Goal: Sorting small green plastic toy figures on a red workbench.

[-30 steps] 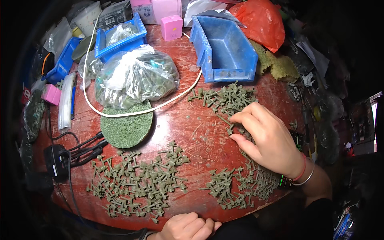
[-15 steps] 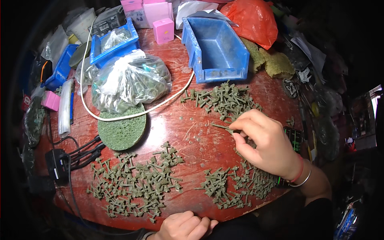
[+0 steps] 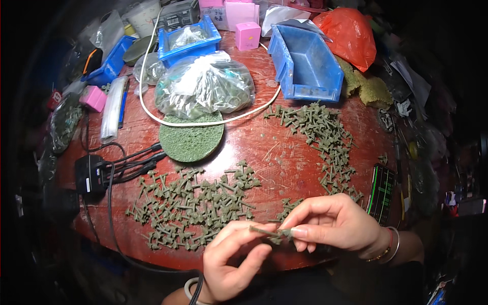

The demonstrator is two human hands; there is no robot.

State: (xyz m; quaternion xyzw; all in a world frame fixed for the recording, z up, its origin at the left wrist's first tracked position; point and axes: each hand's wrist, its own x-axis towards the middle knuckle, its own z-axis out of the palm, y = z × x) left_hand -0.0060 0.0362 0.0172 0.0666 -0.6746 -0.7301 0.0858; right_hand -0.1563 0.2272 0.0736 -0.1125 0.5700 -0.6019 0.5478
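Between the thumb and fingers of my right hand (image 3: 343, 226), a small olive-green stemmed piece (image 3: 273, 235) is pinched, its thin stem pointing left. My left hand (image 3: 226, 259) meets it from the left, thumb and forefinger apart. The stem lies right by its fingertips; whether they touch it I cannot make out. A wide heap of similar pieces (image 3: 198, 208) spreads beyond my left hand. Another heap (image 3: 325, 137) curves down the right side of the table. Part of a nearer heap (image 3: 288, 207) shows behind my right hand, which hides the rest.
A blue bin (image 3: 312, 66) stands at the back beside a red plastic bag (image 3: 348, 38). A tied clear bag (image 3: 203, 86) rests by a round green pad (image 3: 190, 142), with a white cord (image 3: 231, 121) looping across. A phone (image 3: 381, 193) lies right; a black cable box (image 3: 91, 175) sits left.
My right hand has come down toward me with the piece in it. My left hand has risen from the table edge and unfolded beside it. The view has shifted left.
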